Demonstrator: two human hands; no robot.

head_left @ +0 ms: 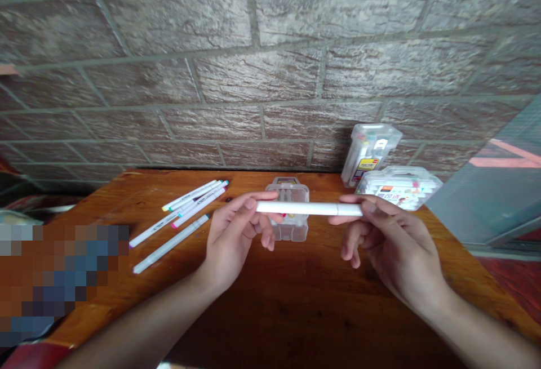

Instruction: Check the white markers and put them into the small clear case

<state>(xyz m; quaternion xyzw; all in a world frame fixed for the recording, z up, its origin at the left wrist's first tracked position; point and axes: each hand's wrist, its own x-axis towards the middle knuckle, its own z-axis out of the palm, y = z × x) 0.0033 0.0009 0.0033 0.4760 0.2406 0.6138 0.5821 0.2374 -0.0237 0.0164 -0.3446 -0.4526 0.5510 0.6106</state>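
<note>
A white marker pen (302,208) is held level above the table, spanning the gap between my two hands. My left hand (236,234) pinches its left end between thumb and fingers. At the other end, past a thin seam in the barrel, my right hand (397,239) grips it in the same way. Behind the pen stands an opened clear plastic case (296,232), partly hidden by the pen and my left fingers. Several white markers with coloured ends (198,207) lie in a loose pile to the left, and a greyish marker (171,245) lies in front of them.
Two clear marker cases are at the table's back right: a tall upright case (367,155) and a lower handled case (401,189) with a printed label. The wooden table (279,301) runs back to a brick wall (220,76). A blurred-out patch covers the left edge.
</note>
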